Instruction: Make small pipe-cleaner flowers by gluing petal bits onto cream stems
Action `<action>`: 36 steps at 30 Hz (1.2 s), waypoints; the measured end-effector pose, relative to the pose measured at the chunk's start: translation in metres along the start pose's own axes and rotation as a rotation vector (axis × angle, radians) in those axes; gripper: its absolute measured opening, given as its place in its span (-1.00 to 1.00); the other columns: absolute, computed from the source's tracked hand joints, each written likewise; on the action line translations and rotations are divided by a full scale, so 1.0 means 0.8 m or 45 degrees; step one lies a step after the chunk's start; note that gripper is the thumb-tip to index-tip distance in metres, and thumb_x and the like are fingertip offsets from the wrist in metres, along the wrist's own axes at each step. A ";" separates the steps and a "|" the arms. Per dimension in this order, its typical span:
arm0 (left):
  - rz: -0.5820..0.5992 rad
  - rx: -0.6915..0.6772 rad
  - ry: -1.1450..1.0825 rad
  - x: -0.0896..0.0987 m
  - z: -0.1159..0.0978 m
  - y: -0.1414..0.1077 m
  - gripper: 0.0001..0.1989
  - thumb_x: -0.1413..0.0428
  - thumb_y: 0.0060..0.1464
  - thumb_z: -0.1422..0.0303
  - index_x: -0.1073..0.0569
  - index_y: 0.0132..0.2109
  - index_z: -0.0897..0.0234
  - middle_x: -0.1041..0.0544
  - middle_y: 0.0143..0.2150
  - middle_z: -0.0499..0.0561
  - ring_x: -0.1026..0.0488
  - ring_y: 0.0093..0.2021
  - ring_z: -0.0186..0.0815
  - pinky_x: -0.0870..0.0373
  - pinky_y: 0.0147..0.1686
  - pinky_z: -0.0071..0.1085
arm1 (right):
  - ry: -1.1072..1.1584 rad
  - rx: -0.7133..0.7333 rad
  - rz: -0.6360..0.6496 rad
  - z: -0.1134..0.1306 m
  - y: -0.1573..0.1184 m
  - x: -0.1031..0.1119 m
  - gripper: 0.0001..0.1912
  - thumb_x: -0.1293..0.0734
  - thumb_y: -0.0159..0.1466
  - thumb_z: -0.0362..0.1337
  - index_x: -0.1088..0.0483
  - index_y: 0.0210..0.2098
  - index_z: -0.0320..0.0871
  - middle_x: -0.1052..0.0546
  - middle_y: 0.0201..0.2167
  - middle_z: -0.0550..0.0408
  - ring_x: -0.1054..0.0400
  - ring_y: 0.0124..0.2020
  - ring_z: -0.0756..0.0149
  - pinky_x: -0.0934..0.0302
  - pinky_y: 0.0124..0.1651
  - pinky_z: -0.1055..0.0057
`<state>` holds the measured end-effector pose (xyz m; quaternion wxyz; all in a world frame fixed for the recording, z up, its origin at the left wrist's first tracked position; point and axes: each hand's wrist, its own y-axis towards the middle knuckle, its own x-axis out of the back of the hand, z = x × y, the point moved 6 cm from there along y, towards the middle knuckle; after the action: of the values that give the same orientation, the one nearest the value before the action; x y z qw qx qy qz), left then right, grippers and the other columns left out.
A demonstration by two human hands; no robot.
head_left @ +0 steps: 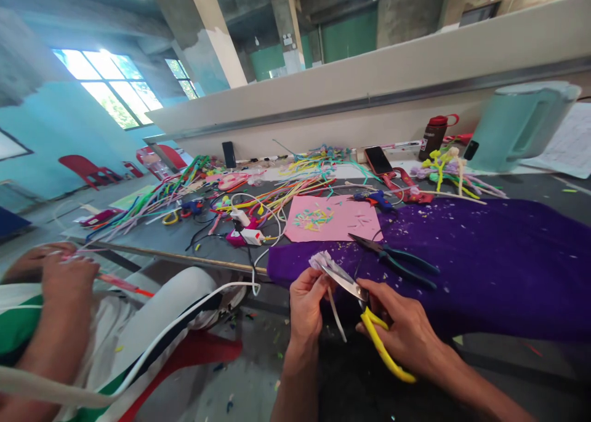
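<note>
My left hand [308, 302] pinches a small pale lilac fluffy flower [321, 260] with a whitish stem [337, 317] hanging below the fingers. In my right hand [399, 314] is a pair of scissors [376, 330] with yellow handles, its fingers wrapped round them near the pivot. The metal blades point up and left, their tips at the flower; whether they touch it I cannot tell. Just beyond lies a pair of pliers [406, 259] with dark teal handles, on a purple cloth [498, 256] strewn with pale scraps.
A pink sheet [300, 232] carries small coloured clippings. Behind it lie coloured pipe cleaners [295, 191], glue guns [378, 199] and a phone [378, 160]. A teal jug [503, 127] and brown bottle [433, 140] stand back right. A white cable [198, 305] runs beside a seated co-worker [69, 305] on the left.
</note>
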<state>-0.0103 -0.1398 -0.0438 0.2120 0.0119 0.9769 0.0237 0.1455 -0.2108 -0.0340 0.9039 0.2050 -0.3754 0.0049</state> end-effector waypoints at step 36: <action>-0.026 0.017 -0.018 0.007 0.009 0.003 -0.85 -0.26 -0.17 0.38 -0.51 -0.41 0.37 -0.47 -0.57 -0.08 -0.27 -0.60 -0.54 -0.17 -0.59 -0.62 | 0.164 0.061 -0.004 -0.016 -0.004 -0.017 -0.44 -0.29 0.19 -0.27 -0.12 0.16 -0.16 -0.45 -0.34 0.04 -0.34 -0.42 0.34 -0.26 -0.34 0.45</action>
<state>-0.0124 -0.1369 -0.0528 0.2191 0.0034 0.9756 0.0151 0.1450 -0.2074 -0.0521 0.9211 0.2263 -0.3159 0.0255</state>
